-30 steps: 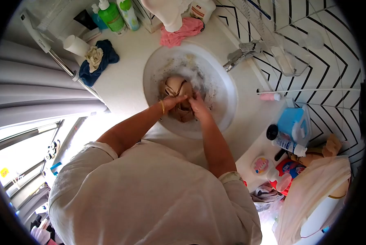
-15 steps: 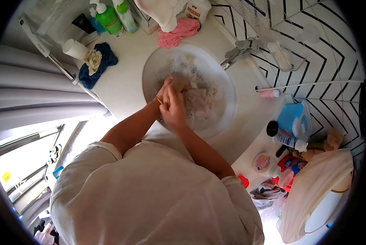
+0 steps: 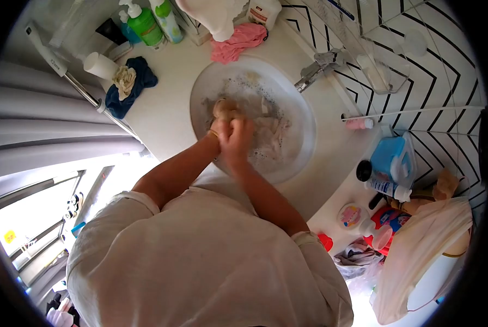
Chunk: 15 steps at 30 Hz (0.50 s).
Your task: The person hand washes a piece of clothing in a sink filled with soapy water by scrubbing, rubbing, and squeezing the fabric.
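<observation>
Soapy, cloudy water fills the round white sink [image 3: 306, 122]. Over its left side my left hand [image 3: 219, 124] and my right hand [image 3: 237, 136] are pressed together around a bunched tan cloth [image 3: 224, 107]. The cloth bulges out beyond my fingers, on the far side. My right hand is slightly blurred and partly covers the left, which wears a yellow band at the wrist. Pale fabric [image 3: 268, 133] lies in the water to the right of my hands.
A chrome faucet [image 3: 320, 68] reaches over the sink's right edge. A pink cloth [image 3: 238, 42] lies behind the sink, near green bottles [image 3: 146, 26]. Dark blue cloth [image 3: 132, 90] rests at the left. Blue container [image 3: 390, 158], bottles and sheer fabric [image 3: 418, 256] stand at the right.
Both hands have moved from the sink's middle to its left side with the tan cloth. My right hand has come over beside the left, and the cloth is more tightly bunched.
</observation>
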Motion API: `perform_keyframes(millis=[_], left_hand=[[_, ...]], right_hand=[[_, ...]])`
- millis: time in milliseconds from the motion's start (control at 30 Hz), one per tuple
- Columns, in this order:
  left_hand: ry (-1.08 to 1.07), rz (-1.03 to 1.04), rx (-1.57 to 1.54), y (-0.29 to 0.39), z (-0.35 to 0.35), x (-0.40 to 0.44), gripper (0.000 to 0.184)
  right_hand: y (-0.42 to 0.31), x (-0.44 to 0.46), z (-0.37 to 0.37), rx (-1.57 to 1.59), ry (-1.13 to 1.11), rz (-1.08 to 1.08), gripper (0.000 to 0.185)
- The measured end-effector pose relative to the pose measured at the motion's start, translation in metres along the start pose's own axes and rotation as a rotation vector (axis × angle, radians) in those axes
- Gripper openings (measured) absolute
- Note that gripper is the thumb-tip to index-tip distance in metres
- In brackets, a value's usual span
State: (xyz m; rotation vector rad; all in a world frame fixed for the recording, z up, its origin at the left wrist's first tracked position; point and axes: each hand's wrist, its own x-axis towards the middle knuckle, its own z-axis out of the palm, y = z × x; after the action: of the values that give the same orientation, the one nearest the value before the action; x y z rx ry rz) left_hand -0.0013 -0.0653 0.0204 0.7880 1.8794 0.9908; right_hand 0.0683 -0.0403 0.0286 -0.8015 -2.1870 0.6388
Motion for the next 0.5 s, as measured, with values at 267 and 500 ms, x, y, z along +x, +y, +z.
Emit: perform_keyframes(millis=[267, 500], left_hand=[[0.15, -0.474, -1.036, -0.003, 0.015, 0.02, 0.039], [0.058, -0.601, -0.998, -0.042, 0.011, 0.025, 0.048]], right_hand=[[0.126, 0.018, 0.012, 0.748, -0.084, 1.045, 0.029], [0.129, -0.037, 0.017, 0.053, -0.474, 0.614, 0.038]])
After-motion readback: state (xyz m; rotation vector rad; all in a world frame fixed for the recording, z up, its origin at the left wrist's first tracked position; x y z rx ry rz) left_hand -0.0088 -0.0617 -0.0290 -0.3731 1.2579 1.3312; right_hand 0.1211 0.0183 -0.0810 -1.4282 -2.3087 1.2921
